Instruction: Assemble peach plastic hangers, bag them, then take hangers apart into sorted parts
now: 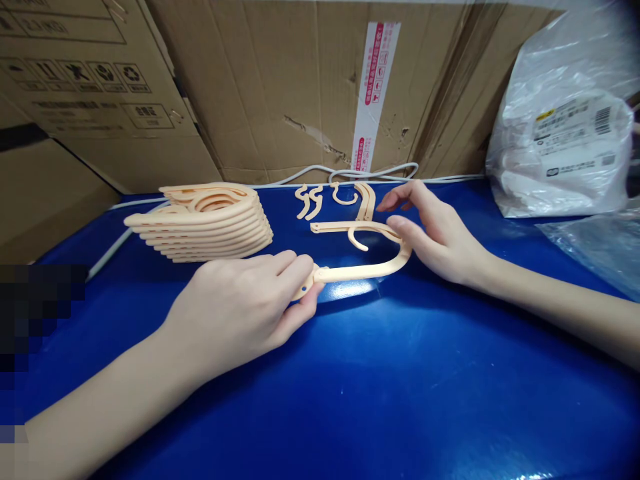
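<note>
My left hand [250, 297] is closed in a pinch around the jointed end of a cream plastic folding hanger arm [365, 272], held above the blue table. The arm runs right and curves up toward my right hand [433, 230]. That hand holds nothing, its thumb and fingers apart beside the curved end. Just behind lies another cream hanger arm [333, 227], with a hook [358, 241] showing below it; whether it joins the held arm I cannot tell. Near my right fingertips rest curved arm pieces [367, 200]. Loose hooks [310, 200] and a larger hook [345, 195] lie farther back.
A neat stack of cream folded hangers [210, 230] stands on the left of the blue table [380, 393]. Cardboard boxes [280, 80] wall the back. A white cable [300, 175] runs along them. Clear plastic bags [565, 147] with a label sit at the right.
</note>
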{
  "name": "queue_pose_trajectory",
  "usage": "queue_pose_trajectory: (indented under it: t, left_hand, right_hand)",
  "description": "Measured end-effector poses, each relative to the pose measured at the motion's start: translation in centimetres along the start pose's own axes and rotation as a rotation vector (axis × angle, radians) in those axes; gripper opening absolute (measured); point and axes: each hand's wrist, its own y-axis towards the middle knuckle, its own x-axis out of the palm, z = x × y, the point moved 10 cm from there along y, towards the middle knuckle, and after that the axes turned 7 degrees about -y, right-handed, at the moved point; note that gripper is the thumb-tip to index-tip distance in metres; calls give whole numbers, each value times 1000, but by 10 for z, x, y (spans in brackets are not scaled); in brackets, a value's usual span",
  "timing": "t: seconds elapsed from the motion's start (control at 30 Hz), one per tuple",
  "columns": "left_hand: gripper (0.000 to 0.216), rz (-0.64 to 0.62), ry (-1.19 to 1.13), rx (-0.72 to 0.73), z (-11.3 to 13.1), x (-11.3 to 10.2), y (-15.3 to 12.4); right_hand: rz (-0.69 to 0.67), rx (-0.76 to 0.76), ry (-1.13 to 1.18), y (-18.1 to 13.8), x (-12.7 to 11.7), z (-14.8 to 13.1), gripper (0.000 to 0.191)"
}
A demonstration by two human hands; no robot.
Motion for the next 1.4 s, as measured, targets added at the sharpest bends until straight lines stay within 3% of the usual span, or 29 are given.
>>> queue_pose_trajectory:
  t: [0.3,0.4,0.63,0.93,1.4]
  left_hand:
    - [31,-11,-46,10,0,1,-1]
    - [27,-49,-177,42,3,7,-3]
    - [20,-140,-480,73,8,21,-8]
    - [23,-169,-495,103,14,24,-4]
    - [28,-167,-443,149,14,28,-7]
  right_hand:
    - [-104,2,94,1,16,1,10]
    - [-134,-45,34,0,20,-3,4]
    - [-242,-125,-43,-6,33,-10,10]
    - [-243,-103,-96,-6,33,-11,7]
    - [-218,58,-132,-6,27,6,8]
